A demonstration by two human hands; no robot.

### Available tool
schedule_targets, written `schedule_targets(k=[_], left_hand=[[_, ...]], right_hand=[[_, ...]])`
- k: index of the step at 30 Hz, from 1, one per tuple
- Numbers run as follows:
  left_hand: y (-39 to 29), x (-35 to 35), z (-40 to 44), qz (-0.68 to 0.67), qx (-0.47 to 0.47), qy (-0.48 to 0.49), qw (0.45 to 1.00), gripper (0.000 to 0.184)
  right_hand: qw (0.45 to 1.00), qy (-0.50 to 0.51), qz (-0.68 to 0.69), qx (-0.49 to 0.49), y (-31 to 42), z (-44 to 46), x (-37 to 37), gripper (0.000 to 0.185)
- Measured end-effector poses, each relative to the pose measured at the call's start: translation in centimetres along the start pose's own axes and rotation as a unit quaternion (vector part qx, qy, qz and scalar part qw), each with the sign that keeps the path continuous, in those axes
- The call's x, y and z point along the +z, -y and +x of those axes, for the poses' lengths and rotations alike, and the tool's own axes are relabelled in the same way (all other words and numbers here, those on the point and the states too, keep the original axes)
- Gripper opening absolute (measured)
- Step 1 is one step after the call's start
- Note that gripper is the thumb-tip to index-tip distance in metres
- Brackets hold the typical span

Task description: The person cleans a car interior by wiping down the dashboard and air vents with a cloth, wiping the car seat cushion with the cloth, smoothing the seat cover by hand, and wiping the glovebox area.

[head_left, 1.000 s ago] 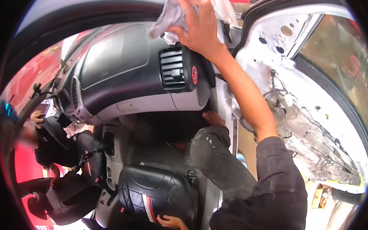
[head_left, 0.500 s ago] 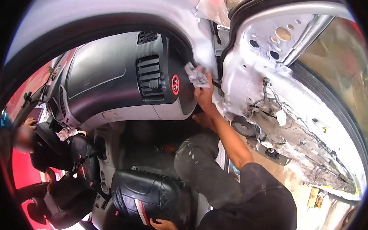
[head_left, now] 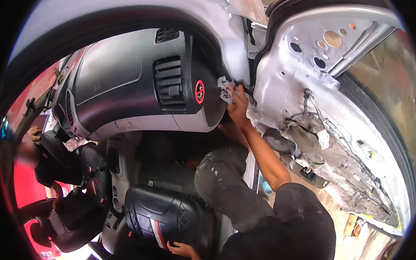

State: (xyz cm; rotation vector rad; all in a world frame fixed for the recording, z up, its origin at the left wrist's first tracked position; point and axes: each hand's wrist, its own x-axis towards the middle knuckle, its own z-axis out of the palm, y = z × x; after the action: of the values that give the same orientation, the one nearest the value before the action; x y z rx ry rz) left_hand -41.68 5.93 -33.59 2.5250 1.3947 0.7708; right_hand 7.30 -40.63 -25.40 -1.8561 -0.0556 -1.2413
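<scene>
My right hand (head_left: pixel 237 105) has its fingers closed on a crumpled light grey cloth (head_left: pixel 227 90). The cloth touches the side end of the dark dashboard (head_left: pixel 179 44), beside the white door frame (head_left: pixel 238 57). To the left of the cloth are a round red sticker (head_left: pixel 199 91) and an air vent (head_left: pixel 169 83). Down at the bottom, my left hand (head_left: pixel 181 249) rests by the black leather seat (head_left: pixel 173 216) with its red and white stripe. Its fingers are apart and nothing is in them.
On the right stands the open door (head_left: pixel 283 82), its inner panel off, with loose wiring (head_left: pixel 314 111) and a speaker (head_left: pixel 277 140) showing. Another person (head_left: pixel 55 163) in dark clothes is at the far left, near the other front seat. My bent leg (head_left: pixel 224 181) is beside the seat.
My right hand with the cloth has come down from the dashboard's top to its side end, and lately shifted slightly lower. My left hand has stayed by the seat.
</scene>
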Motion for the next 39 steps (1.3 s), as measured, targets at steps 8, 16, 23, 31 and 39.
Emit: schedule_targets(k=[8,16,23,31,39], left_hand=[[-0.3,0.4,0.5,0.013,0.002,0.007,1.0,0.035],[-1.1,0.7,0.5,0.002,-0.008,0.017,1.0,0.035],[-0.8,0.5,0.7,0.026,0.003,0.019,0.999,0.034],[0.7,-0.3,1.7,0.047,0.003,0.03,0.998,0.035],[-0.1,0.5,1.1,0.024,-0.016,0.028,0.999,0.034]], right_hand=[[0.992,0.022,0.099,-0.082,11.1,13.1,-2.4,0.042],[0.993,0.059,0.102,0.024,6.2,4.1,-2.6,0.027],[0.992,0.046,0.118,0.011,8.5,6.8,-2.3,0.032],[0.984,0.01,0.173,-0.038,13.2,11.8,-2.7,0.011],[0.979,0.059,0.196,0.001,13.2,11.7,-3.7,0.007]])
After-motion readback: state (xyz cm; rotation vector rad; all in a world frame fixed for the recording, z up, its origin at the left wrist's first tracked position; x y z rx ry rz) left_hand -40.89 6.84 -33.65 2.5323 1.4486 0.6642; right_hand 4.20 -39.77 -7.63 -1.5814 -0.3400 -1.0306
